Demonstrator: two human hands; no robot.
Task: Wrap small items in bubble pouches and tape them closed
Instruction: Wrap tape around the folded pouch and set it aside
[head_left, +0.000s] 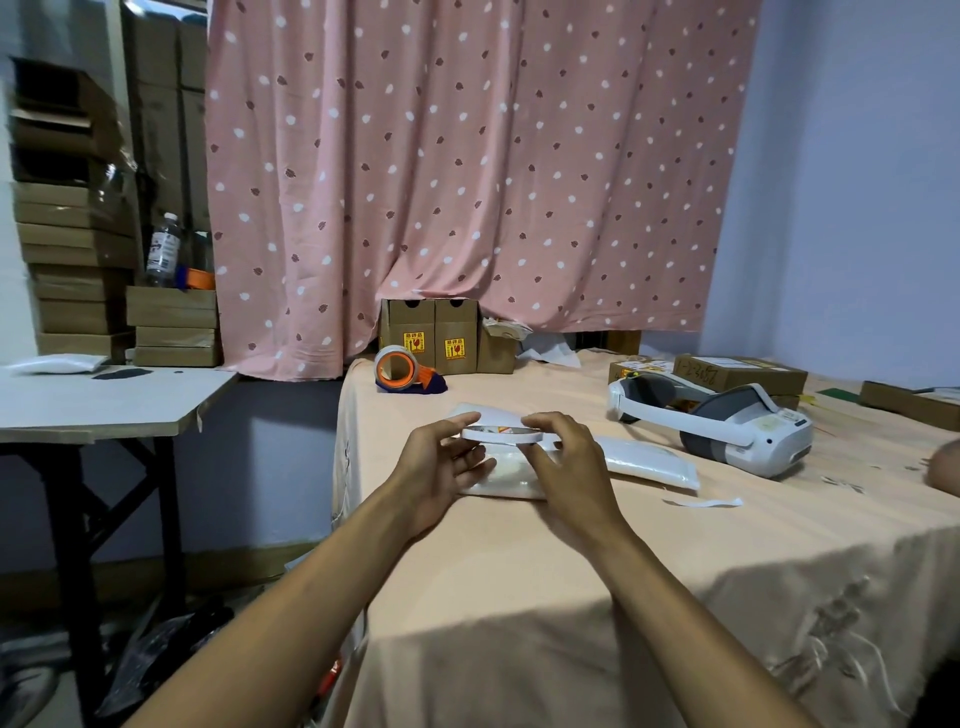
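Your forearms reach in over the near edge of the peach-covered table (519, 597). On it, under your hands, lies the bubble pouch (511, 475), flat and partly hidden. Above it both hands hold a thin white tape roll (501, 434): your left hand (441, 467) pinches its left rim, your right hand (566, 462) curls over the right rim. I'd say you are hunting the tape's free end; turn the roll slowly, feel for the edge, and keep the pouch flap pressed down.
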